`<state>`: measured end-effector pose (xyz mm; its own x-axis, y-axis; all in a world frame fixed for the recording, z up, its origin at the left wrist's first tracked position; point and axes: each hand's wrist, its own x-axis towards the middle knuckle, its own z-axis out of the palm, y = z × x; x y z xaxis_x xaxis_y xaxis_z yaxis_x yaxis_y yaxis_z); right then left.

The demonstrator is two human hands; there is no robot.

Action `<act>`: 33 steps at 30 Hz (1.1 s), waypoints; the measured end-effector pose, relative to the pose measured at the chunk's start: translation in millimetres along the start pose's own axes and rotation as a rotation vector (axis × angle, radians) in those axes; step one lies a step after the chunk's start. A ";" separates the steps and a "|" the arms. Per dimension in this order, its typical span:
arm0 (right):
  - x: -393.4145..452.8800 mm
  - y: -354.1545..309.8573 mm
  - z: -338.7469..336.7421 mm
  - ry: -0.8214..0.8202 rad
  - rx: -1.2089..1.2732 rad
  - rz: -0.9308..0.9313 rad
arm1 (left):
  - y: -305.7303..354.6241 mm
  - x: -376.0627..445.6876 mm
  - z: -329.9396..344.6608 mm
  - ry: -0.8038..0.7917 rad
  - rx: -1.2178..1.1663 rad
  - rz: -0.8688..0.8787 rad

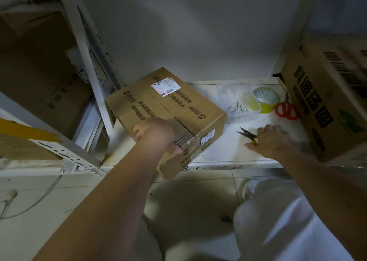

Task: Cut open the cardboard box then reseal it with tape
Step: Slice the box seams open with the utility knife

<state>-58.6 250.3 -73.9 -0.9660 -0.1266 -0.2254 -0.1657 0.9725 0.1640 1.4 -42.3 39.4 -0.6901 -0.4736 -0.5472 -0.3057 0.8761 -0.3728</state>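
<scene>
While the left hand (154, 133) clamps the sealed cardboard box (166, 117), the right hand (271, 139) should close firmly on the pliers (247, 134) (fingers merely resting, I judge) under it.

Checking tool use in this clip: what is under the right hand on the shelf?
Under the right hand lie pliers, dark tips open, pointing left, a bit of yellow handle showing. The hand covers the handles, so the grip cannot be judged.

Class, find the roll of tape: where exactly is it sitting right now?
The roll of tape stands at the back right of the white shelf, between the clear plastic container and the red-handled scissors.
</scene>
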 end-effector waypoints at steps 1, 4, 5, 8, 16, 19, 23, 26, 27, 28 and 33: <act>0.6 -4.8 -3.8 0.045 0.046 0.002 | -0.3 0.3 0.8 0.005 -0.016 -0.001; 4.2 -26.8 -25.6 0.217 0.458 -0.042 | -2.3 -1.4 4.9 0.039 -0.075 -0.001; 4.2 -36.6 -37.2 0.231 0.634 -0.059 | -3.5 -2.9 7.2 0.061 -0.116 0.004; 2.2 -66.3 -70.6 0.177 0.870 -0.140 | -6.8 -4.5 18.1 0.100 -0.211 0.045; 2.5 -87.5 -85.5 0.115 0.656 -0.189 | -11.7 -13.8 42.2 0.250 -0.379 0.099; 1.1 -85.3 -86.9 0.092 0.649 -0.222 | -15.1 -16.0 39.9 0.278 -0.413 0.087; 2.8 -78.5 -86.5 0.069 0.623 -0.248 | -15.7 -12.4 34.1 0.234 -0.346 0.082; 6.6 -73.9 -82.6 0.064 0.634 -0.260 | -11.9 -10.9 25.7 0.174 -0.294 0.053; 7.3 -72.6 -81.2 0.065 0.642 -0.262 | -11.0 -11.2 23.8 0.177 -0.287 0.054; 7.8 -70.6 -79.6 0.068 0.653 -0.259 | -9.8 -11.2 22.2 0.188 -0.280 0.059; 5.8 -62.3 -72.1 0.079 0.745 -0.256 | -9.2 -12.9 16.4 0.204 -0.254 0.100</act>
<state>-68.2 174.9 -16.2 -0.9317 -0.3504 -0.0954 -0.2354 0.7827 -0.5762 23.9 -45.8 37.6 -0.8343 -0.3787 -0.4007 -0.3655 0.9240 -0.1122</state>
